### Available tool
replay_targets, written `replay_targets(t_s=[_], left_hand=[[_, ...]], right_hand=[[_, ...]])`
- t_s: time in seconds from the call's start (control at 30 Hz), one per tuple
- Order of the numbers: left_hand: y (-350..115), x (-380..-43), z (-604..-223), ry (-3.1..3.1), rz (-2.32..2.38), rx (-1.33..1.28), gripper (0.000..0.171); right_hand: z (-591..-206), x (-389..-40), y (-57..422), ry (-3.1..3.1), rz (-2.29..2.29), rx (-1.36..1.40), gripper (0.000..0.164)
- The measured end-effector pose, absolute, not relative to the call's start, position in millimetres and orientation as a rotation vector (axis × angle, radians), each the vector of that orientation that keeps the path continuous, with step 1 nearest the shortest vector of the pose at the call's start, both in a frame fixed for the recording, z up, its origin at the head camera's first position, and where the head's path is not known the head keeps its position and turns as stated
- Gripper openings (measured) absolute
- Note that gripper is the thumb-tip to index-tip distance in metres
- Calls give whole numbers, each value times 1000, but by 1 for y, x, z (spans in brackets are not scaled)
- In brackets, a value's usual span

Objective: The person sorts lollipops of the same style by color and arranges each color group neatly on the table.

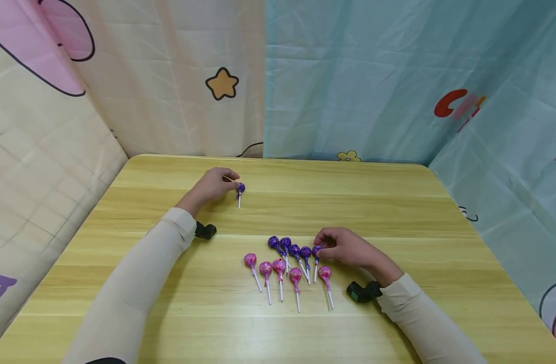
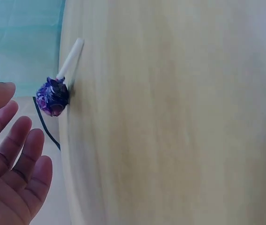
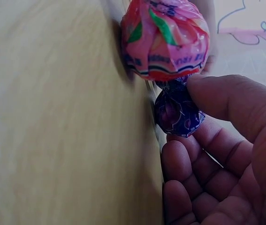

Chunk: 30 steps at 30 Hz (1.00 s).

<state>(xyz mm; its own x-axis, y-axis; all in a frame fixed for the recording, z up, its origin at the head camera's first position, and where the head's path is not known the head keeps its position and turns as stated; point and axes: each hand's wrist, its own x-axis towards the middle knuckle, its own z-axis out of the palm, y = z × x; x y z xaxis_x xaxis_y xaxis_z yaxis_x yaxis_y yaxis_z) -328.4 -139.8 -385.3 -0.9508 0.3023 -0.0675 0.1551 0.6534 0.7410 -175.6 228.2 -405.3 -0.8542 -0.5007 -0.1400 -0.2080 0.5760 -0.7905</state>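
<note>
Toward the back of the table a purple-wrapped lollipop (image 1: 241, 187) lies with its white stick toward the front. My left hand (image 1: 217, 183) is beside its head; in the left wrist view the fingers (image 2: 32, 145) are loosely bent and apart from the candy (image 2: 52, 97). Near the middle, my right hand (image 1: 346, 246) pinches another purple lollipop (image 1: 316, 251) at the right end of a purple row. The right wrist view shows the thumb against its purple wrapper (image 3: 177, 112), with fingers beneath. A pink lollipop (image 3: 166, 40) partly covers it there.
Left of my right hand lie several purple lollipops (image 1: 294, 250), close together with sticks crossing. Several pink lollipops (image 1: 265, 268) form a row in front of them. The wooden table (image 1: 387, 202) ends at printed curtains (image 1: 351, 76) behind and at both sides.
</note>
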Motion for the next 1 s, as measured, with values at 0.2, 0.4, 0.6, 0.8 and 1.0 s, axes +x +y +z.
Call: replay_targets(t_s=[0.2,0.4,0.6,0.8,1.0], left_hand=[[-142,-318,-382,2705,1167,422,32],[-144,-299,-379,2707,1161,504,29],[-134,-273,-377,2713,1011,778,32],[-122,-243,-372,2698,852,982,33],[-120,-220,-367,2652,845,1022,33]], right_hand=[[-407,-176,228,2453,-1177,-571,15],[-405,-176,229,2454,-1169,-582,15],[-403,-175,231,2462,-1165,-561,14],[-404,-175,230,2448,-1175,-561,14],[-404,-175,230,2448,-1175,-567,15]])
